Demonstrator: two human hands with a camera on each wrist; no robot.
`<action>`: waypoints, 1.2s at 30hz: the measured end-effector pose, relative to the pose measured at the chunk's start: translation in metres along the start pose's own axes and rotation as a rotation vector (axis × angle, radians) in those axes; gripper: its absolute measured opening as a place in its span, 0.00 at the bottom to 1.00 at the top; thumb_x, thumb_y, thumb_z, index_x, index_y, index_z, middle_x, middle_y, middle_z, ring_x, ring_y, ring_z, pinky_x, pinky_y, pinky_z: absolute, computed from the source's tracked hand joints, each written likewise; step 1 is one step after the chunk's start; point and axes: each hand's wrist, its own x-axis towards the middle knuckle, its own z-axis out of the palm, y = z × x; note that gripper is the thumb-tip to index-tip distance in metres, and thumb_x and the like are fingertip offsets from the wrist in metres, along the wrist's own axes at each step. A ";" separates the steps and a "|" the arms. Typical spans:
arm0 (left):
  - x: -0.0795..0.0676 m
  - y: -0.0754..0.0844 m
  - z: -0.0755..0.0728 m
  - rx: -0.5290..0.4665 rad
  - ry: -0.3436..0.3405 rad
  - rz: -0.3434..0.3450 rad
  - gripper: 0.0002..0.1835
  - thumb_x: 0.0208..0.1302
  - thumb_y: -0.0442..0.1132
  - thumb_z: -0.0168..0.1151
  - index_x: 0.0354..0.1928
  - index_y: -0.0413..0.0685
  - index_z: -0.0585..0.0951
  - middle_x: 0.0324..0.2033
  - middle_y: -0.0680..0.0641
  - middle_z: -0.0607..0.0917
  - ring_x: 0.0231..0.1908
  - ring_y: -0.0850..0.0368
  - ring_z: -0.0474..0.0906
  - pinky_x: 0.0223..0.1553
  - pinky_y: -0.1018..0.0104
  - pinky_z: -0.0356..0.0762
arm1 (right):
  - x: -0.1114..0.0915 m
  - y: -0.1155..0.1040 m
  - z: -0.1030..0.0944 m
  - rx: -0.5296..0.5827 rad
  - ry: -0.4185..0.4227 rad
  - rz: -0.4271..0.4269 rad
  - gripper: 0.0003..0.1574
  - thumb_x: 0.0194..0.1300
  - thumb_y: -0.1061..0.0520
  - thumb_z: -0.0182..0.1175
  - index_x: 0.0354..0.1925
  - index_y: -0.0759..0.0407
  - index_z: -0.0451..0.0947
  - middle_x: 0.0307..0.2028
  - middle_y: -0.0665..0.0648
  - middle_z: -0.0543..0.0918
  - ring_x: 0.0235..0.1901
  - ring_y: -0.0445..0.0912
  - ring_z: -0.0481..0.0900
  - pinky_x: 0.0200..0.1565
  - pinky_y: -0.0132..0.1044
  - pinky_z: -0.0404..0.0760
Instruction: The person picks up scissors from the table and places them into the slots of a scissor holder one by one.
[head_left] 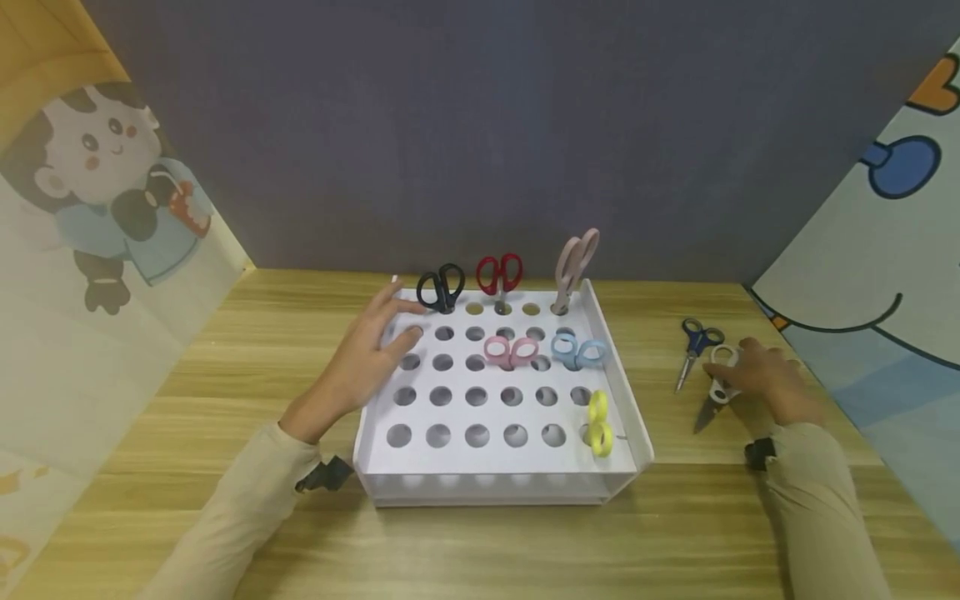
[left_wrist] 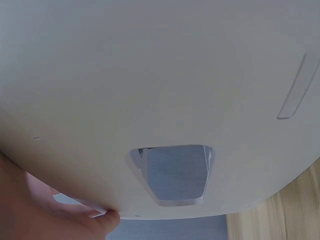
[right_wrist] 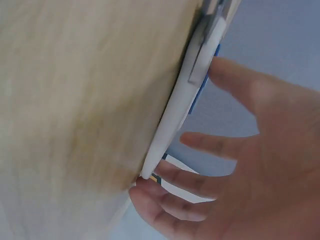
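A white rack (head_left: pixel 458 416) with rows of round holes stands mid-table. My left hand (head_left: pixel 367 346) rests over its left side wall, fingers extended; in the left wrist view its fingertips touch the edge of the white side panel (left_wrist: pixel 200 85). My right hand (head_left: pixel 772 379) reaches over white-handled scissors (head_left: pixel 723 379) lying on the table at the right. In the right wrist view its fingers are spread beside the white handle (right_wrist: pixel 172 115), thumb close to it, not curled round it. Blue-handled scissors (head_left: pixel 697 342) lie just left of the white pair.
Black (head_left: pixel 441 292), red (head_left: pixel 500 277) and pale pink-handled scissors (head_left: pixel 573 267) stand in the rack's back row. Pink (head_left: pixel 512 353), light blue (head_left: pixel 576 352) and yellow scissors (head_left: pixel 599 427) sit in rows nearer the front. A grey wall (head_left: pixel 487 142) rises behind the wooden table (head_left: pixel 225 375).
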 end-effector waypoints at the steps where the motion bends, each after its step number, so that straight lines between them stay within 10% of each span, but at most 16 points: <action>1: 0.000 0.000 0.000 0.000 0.000 0.000 0.17 0.72 0.43 0.56 0.59 0.48 0.78 0.77 0.45 0.53 0.75 0.37 0.48 0.69 0.28 0.45 | 0.000 0.000 -0.001 -0.001 0.000 0.002 0.64 0.67 0.27 0.50 0.66 0.84 0.48 0.57 0.94 0.55 0.53 0.86 0.56 0.51 0.77 0.62; 9: -0.001 0.000 0.001 -0.007 -0.002 -0.005 0.17 0.72 0.43 0.56 0.59 0.47 0.78 0.77 0.45 0.53 0.75 0.36 0.48 0.69 0.28 0.46 | -0.005 0.003 -0.006 0.066 -0.061 0.006 0.69 0.62 0.24 0.55 0.62 0.87 0.50 0.54 0.93 0.59 0.50 0.82 0.64 0.45 0.70 0.73; 15: -0.001 0.000 0.001 -0.006 0.001 -0.002 0.17 0.72 0.43 0.56 0.59 0.48 0.78 0.77 0.45 0.53 0.75 0.37 0.48 0.69 0.27 0.46 | -0.006 0.001 -0.007 0.088 -0.053 -0.015 0.40 0.61 0.28 0.58 0.21 0.62 0.68 0.25 0.62 0.78 0.26 0.54 0.74 0.27 0.41 0.75; 20: -0.001 -0.001 0.001 -0.005 -0.005 -0.007 0.17 0.72 0.43 0.56 0.59 0.48 0.78 0.77 0.46 0.52 0.75 0.37 0.48 0.68 0.27 0.46 | -0.006 -0.002 -0.011 0.108 -0.027 -0.052 0.35 0.64 0.32 0.58 0.22 0.60 0.71 0.25 0.58 0.84 0.26 0.49 0.77 0.26 0.37 0.76; 36: -0.001 -0.001 0.000 0.004 -0.014 -0.016 0.17 0.72 0.43 0.55 0.60 0.48 0.77 0.78 0.47 0.52 0.75 0.36 0.47 0.68 0.26 0.45 | -0.018 -0.026 -0.024 0.130 0.323 -0.211 0.34 0.65 0.41 0.62 0.14 0.52 0.57 0.11 0.46 0.56 0.12 0.40 0.53 0.17 0.33 0.58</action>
